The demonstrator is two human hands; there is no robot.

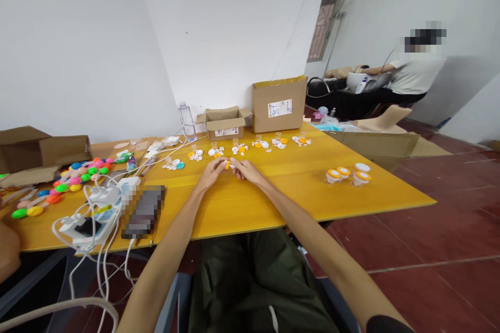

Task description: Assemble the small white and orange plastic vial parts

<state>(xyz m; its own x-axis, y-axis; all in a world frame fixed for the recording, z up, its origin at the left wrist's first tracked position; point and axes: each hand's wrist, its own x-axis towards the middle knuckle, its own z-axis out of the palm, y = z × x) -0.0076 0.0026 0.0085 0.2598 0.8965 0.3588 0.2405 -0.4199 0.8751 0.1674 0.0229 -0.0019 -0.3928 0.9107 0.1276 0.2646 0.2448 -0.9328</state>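
Observation:
My left hand (211,171) and my right hand (245,169) meet above the yellow table (273,192), fingertips together. Between them they pinch a small orange part (227,165), with a bit of white showing beside it. Just beyond my hands runs a row of little piles of small white and orange parts (239,149), each pile with a tiny clear cup. To the right stand three finished-looking small jars with orange and white lids (347,174).
Two cardboard boxes (278,103) and a water bottle (187,121) stand at the table's far edge. Colourful plastic shells (74,177), white chargers and cables (99,208) crowd the left. Another person (410,75) sits at a far desk on the right.

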